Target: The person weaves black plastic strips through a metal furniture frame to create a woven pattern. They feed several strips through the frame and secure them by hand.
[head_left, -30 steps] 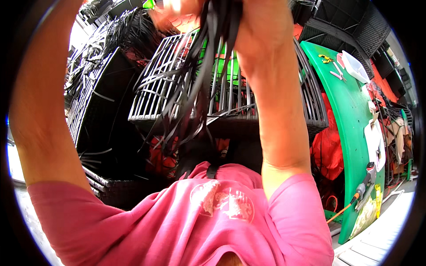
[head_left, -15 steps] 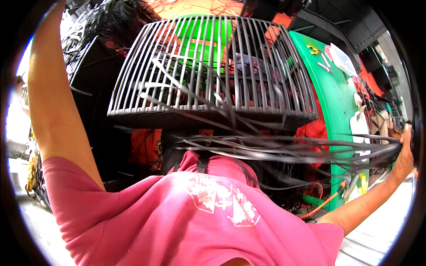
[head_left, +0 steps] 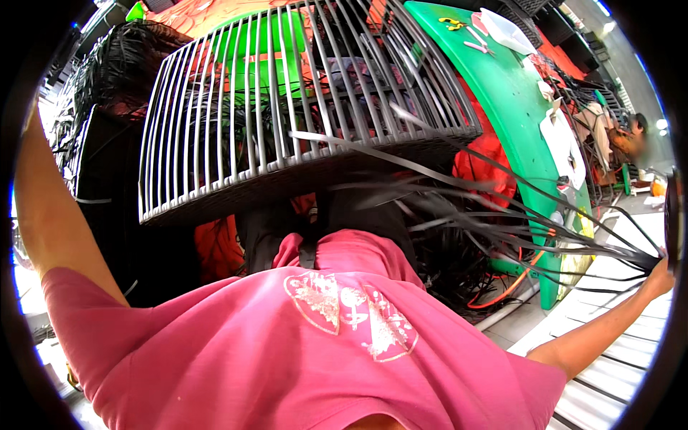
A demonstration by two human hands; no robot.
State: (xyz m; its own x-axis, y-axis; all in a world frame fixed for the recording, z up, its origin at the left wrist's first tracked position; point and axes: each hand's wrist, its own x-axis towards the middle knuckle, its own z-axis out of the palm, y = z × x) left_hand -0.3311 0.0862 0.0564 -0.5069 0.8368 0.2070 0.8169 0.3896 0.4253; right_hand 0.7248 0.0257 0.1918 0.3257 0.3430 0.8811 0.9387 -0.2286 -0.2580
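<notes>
Out at the right rim, my right hand (head_left: 661,278) is closed round a bundle of long, flat dark grey strips (head_left: 573,247). Their free ends fan leftward, blurred by motion, and pass in front of a frame of parallel grey bars with a woven dark edge (head_left: 308,161). That frame lies tilted before my lap. On the left, my bare forearm rises along the rim, and the left hand itself is cut off from the picture.
A green tabletop (head_left: 494,100) at the right carries yellow-handled scissors (head_left: 451,24), pliers (head_left: 479,43) and a white tray (head_left: 507,30). Black strips (head_left: 122,68) are heaped at the far left. An orange hose (head_left: 512,287) runs near the floor. Farther right is another person (head_left: 631,136).
The bundle of strips has swung and spread, and my right hand sits slightly lower. The barred frame appears shifted left and more tilted as the view turned.
</notes>
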